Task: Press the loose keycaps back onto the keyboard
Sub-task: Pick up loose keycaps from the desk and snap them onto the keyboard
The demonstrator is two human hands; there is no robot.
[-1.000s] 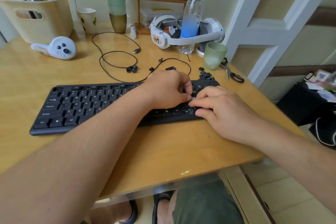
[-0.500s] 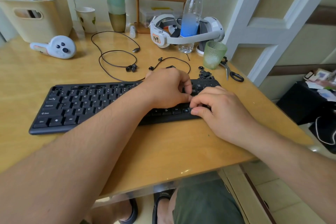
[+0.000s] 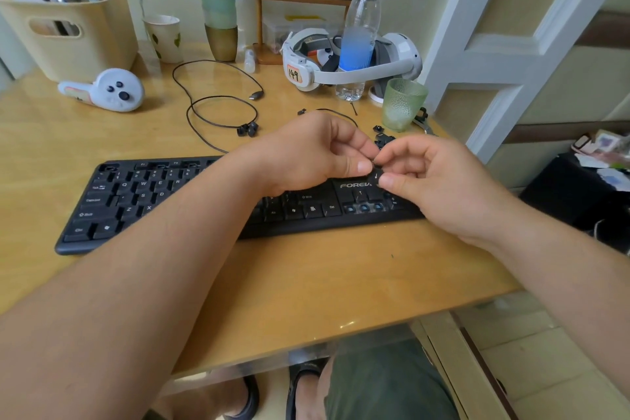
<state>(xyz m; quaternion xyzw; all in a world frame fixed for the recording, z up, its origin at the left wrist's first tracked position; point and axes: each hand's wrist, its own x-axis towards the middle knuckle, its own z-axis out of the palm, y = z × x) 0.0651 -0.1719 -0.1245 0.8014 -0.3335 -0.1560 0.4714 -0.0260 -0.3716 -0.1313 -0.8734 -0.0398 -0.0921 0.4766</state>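
1. Hands: both have lifted off the keys they were pressing a second ago and now meet in the air above the right end of the keyboard. The left hand (image 3: 320, 150) and the right hand (image 3: 439, 177) pinch one small black plastic keycap (image 3: 375, 170) between their fingertips; an arrow mark shows on it.
2. Meaning: judged from this, a fresh cap is being turned to the correct orientation before seating.
3. Target: the black full-size keyboard (image 3: 143, 194) lies on the yellow wooden tabletop (image 3: 306, 276). Three bare switch sockets with blue centres (image 3: 364, 207) sit in the bottom row, just below the hands.
4. Supply: a small heap of loose black keycaps (image 3: 383, 138) lies behind the keyboard, near the green textured glass tumbler (image 3: 402, 102).
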